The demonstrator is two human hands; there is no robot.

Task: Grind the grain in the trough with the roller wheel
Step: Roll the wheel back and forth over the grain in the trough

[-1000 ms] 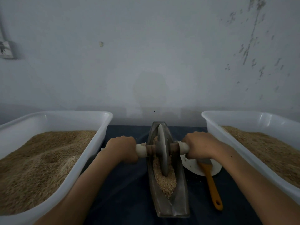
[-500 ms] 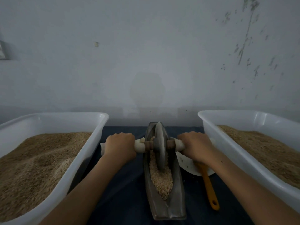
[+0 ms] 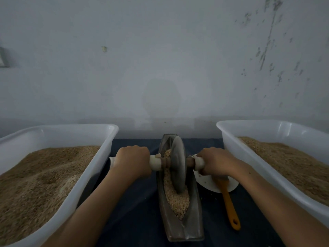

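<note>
A narrow dark metal trough (image 3: 194, 227) lies lengthwise on the table between my arms. Pale crushed grain (image 3: 175, 198) fills its middle and near part. A grey roller wheel (image 3: 178, 164) stands upright in the grain, toward the trough's far half, on a wooden axle with white handles. My left hand (image 3: 133, 160) grips the left handle. My right hand (image 3: 214, 162) grips the right handle. Both fists hide most of the handles.
A white tub (image 3: 85, 184) of brown grain stands at the left and another white tub (image 3: 236, 145) at the right. A white plate (image 3: 208, 182) with an orange-handled brush (image 3: 229, 205) lies right of the trough. A dark cloth (image 3: 135, 211) covers the table. A wall rises just behind.
The wheel has rolled away from me toward the trough's far end, with both hands moving along on the handles. The grips are unchanged.
</note>
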